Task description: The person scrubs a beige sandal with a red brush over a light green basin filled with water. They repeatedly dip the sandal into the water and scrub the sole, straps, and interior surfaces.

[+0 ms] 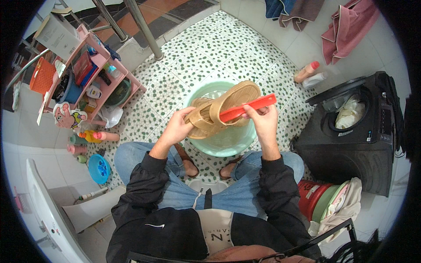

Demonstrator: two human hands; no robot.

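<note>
Over a mint-green basin [223, 149] on the floor, my left hand [179, 126] grips a tan sandal [204, 130] with wide straps at its near left end. My right hand [263, 123] holds a red plastic brush [260, 102] by its handle. The brush lies slantwise against the sandal, its far end at the strap; its bristles cannot be seen. A second sandal, partly hidden, shows behind the first one. Cloudy water stands in the basin below.
At the left stands a pink shelf rack [110, 90] full of toiletries, with bottles [108, 136] and a blue bowl [99, 168] near it. A black washing machine [342, 154] and a red bucket [310, 197] stand at the right. Towels [348, 29] hang on the wall.
</note>
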